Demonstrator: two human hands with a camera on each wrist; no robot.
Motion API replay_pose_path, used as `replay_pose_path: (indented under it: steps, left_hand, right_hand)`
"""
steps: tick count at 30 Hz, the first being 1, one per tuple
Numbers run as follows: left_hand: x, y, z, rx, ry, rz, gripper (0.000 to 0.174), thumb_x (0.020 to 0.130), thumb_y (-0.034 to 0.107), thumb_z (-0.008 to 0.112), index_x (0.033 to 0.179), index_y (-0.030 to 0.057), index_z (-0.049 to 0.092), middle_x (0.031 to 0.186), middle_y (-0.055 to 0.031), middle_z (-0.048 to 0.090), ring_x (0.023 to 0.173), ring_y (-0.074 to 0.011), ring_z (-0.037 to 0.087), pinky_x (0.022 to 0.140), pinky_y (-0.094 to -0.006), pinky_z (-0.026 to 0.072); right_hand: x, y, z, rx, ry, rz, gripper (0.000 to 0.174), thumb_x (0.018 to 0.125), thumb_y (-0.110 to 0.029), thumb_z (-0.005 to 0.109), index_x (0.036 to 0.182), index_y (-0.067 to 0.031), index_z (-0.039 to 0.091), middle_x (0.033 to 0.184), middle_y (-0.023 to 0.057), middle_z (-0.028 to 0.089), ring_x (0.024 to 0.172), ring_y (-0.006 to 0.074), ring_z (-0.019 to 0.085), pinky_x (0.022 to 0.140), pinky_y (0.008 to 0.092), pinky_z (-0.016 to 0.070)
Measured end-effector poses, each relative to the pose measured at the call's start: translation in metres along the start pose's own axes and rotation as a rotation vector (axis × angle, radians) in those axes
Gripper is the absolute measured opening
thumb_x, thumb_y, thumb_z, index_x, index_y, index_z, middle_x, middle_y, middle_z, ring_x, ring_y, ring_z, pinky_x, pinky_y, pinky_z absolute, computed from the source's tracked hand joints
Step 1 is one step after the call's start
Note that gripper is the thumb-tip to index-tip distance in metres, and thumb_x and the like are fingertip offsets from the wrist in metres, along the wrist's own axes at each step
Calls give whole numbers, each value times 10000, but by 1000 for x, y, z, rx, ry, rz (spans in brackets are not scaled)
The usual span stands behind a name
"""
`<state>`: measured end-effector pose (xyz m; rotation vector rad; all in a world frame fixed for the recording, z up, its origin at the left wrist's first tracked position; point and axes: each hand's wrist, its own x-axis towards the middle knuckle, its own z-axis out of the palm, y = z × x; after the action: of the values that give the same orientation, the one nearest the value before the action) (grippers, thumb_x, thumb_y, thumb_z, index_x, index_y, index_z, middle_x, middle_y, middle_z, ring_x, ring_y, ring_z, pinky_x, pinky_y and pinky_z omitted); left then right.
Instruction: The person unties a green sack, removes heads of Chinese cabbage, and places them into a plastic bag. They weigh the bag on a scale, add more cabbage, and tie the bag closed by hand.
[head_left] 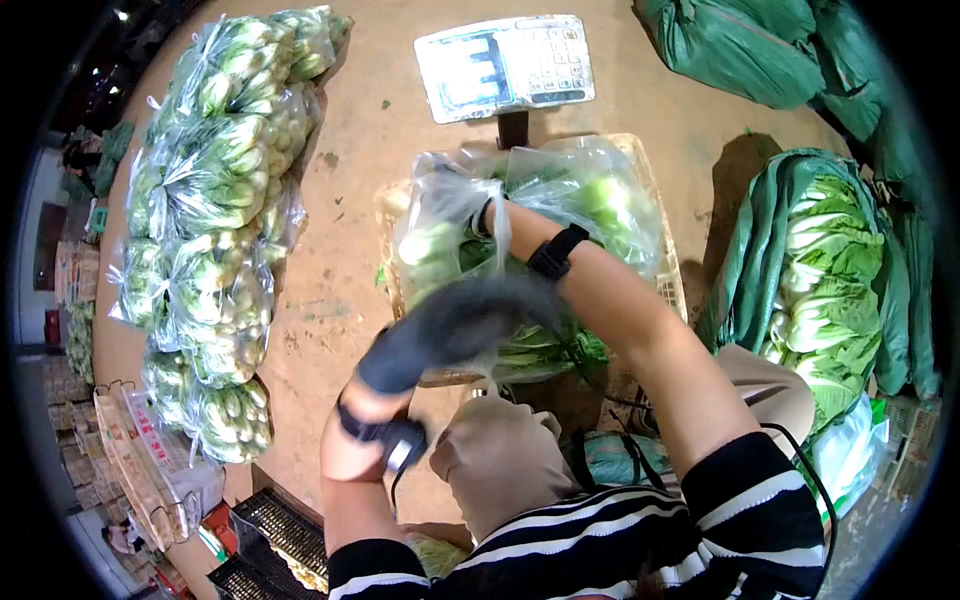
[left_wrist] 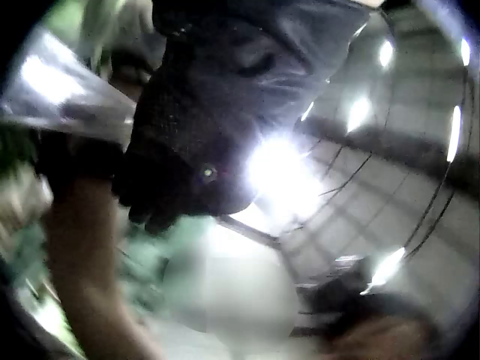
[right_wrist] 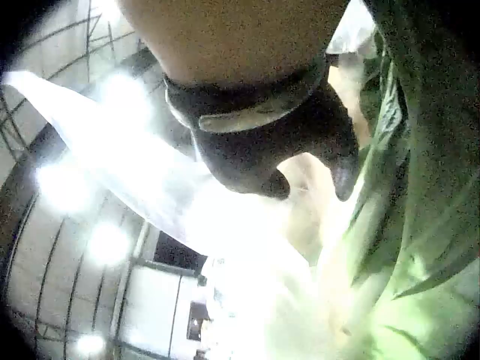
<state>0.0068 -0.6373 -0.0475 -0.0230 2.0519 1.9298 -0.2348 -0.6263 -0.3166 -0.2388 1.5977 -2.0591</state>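
Observation:
Below the scale, a clear plastic bag (head_left: 610, 190) of leafy greens lies in a yellowish crate (head_left: 668, 270). My right hand (head_left: 485, 215), dark-gloved, grips the gathered plastic at the bag's left side; in the right wrist view its thumb and fingers (right_wrist: 345, 169) curve round pale plastic. Motion blurs my gloved left hand (head_left: 460, 325), which is over the near part of the bag, below my right hand. A thin plastic strand hangs between the hands. The left wrist view shows my left hand (left_wrist: 217, 112) dark with bent fingers; whether they hold plastic is unclear.
A digital scale display (head_left: 505, 68) stands beyond the crate. Bagged vegetables (head_left: 215, 180) line the left side. Lettuce (head_left: 825, 270) in green wrapping stands at the right, with green sacks (head_left: 745, 50) behind. Black crates (head_left: 285, 535) sit at the lower left.

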Motion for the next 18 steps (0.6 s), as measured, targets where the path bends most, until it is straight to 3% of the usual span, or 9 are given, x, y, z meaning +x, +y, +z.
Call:
replay_pose_path:
  steps: [1, 3, 5, 7, 10, 11, 12, 14, 18]
  left_hand:
    - [72, -31, -11, -72, -494, 175, 145, 727, -29, 506, 849, -11, 583, 840, -80, 598, 797, -157, 561, 736, -261, 433]
    - [102, -71, -18, 734, 51, 376, 150, 701, -11, 498, 827, -15, 579, 805, -134, 578, 744, -258, 550, 724, -266, 432]
    - [114, -110, -22, 762, 2, 487, 379, 687, 109, 529, 1050, 7, 495, 1047, -199, 499, 890, -338, 503, 802, -381, 394]
    - [102, -120, -6, 1232, 128, 532, 581, 710, 287, 569, 1207, 58, 375, 1229, -201, 361, 1047, -361, 415, 848, -456, 346]
    - [95, -104, -8, 1469, 105, 298, 716, 697, 477, 536, 1288, 167, 279, 1315, -204, 238, 1138, -370, 337, 870, -546, 280]
    - [90, -95, -11, 1523, 30, 122, 709, 702, 507, 519, 1290, 191, 281, 1320, -207, 228, 1147, -359, 335, 873, -550, 276]
    - [90, -106, -18, 1438, 36, 181, 696, 699, 522, 518, 1289, 236, 282, 1326, -208, 213, 1148, -399, 316, 876, -543, 281]
    - [100, -137, -23, 1362, 23, 215, 694, 700, 529, 513, 1288, 239, 284, 1325, -207, 215, 1146, -421, 303, 887, -543, 269]
    - [111, -136, -20, 1349, -7, 238, 661, 720, 548, 477, 1283, 257, 289, 1325, -189, 230, 1170, -457, 234, 943, -544, 182]
  right_hand:
    - [12, 11, -18, 694, -187, 188, 141, 775, -142, 459, 829, -40, 541, 606, 39, 510, 656, 165, 501, 686, 308, 424]
    - [22, 21, -51, 2076, -571, 576, 129, 766, -91, 455, 841, -27, 538, 594, 45, 488, 666, 168, 497, 751, 312, 407]
    - [-73, -111, -23, 3990, 292, 772, 225, 779, -118, 447, 975, -27, 512, 777, 106, 555, 732, 227, 531, 790, 334, 402]
    - [-88, -115, -35, 4117, -18, 958, 266, 769, -184, 466, 1002, -63, 508, 818, 115, 555, 751, 229, 535, 774, 363, 406]
    - [-97, -119, -47, 4060, -1369, 1755, 407, 739, -383, 523, 1085, -171, 496, 942, 143, 557, 808, 237, 548, 727, 449, 419]
    - [-117, -160, -49, 3940, -961, 990, 442, 705, -489, 524, 1041, -201, 535, 924, 96, 573, 842, 231, 539, 656, 486, 414]
    - [-123, -188, -61, 3912, -789, 569, 385, 712, -229, 500, 1096, -216, 496, 878, 62, 558, 738, 212, 549, 532, 377, 426]
    - [-124, -230, -110, 3658, -1009, 533, 271, 735, -158, 442, 979, -170, 560, 754, 44, 586, 737, 242, 567, 567, 431, 433]
    - [-197, -349, -119, 3734, -1322, 151, 642, 645, -326, 603, 1213, -129, 379, 1200, 207, 371, 969, 334, 479, 732, 505, 396]
